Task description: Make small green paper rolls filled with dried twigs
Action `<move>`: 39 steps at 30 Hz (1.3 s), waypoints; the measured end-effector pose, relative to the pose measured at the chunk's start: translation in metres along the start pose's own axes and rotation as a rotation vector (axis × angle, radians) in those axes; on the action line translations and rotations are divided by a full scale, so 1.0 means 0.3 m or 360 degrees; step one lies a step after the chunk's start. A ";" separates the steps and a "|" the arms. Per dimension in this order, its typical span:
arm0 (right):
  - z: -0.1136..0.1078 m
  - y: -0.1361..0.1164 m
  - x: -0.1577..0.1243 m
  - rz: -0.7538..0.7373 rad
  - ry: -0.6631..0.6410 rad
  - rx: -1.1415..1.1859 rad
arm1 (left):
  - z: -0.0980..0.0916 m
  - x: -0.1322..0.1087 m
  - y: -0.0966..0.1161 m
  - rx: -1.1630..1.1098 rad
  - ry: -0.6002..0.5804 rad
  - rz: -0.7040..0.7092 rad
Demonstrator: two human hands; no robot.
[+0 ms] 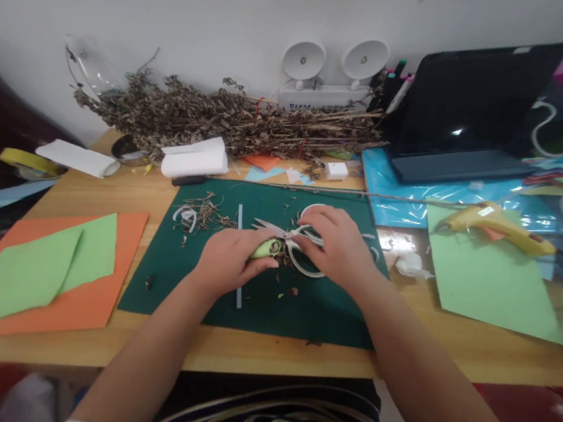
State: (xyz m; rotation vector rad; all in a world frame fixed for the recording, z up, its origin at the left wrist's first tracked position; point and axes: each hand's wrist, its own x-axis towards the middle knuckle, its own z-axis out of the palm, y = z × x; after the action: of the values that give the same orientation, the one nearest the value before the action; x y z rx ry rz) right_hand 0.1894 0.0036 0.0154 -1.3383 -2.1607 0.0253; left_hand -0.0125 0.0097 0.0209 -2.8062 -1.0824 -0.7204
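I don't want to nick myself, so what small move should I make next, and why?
Probably ease your left hand slightly back along the green roll, since the scissors in your right hand have their blades open right beside its fingers.

A craft workspace, shown by scissors (285,235), cutting mat (168,266), glue gun (513,237) and coloured paper (489,286).

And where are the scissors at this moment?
Head view, centre: the scissors are in the right hand, over the dark-green mat, beside the light-green roll.
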 end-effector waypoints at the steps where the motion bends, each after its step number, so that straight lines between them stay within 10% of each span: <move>1: 0.006 0.010 0.001 0.0091 -0.0195 -0.0140 | -0.004 -0.002 -0.001 -0.0008 0.0041 -0.0011; 6: 0.024 0.018 -0.005 0.0247 -0.0685 -0.0583 | -0.024 0.001 0.000 -0.0023 0.0028 -0.0075; 19: 0.011 0.022 0.019 0.0229 -0.0679 -0.0517 | -0.012 0.005 -0.010 -0.0138 -0.0126 -0.0235; 30: 0.037 0.035 0.012 0.0603 -0.0308 0.1134 | 0.005 -0.021 -0.040 -0.0803 0.0220 -0.0738; 39: 0.039 0.004 0.000 0.0573 -0.0470 0.1085 | 0.025 -0.018 -0.062 -0.1336 0.0244 -0.0822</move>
State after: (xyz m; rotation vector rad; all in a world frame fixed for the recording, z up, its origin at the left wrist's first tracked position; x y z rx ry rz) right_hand 0.1846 0.0074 0.0052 -1.3242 -1.8280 1.0556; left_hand -0.0249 0.0219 0.0096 -2.9657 -1.8420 -1.7641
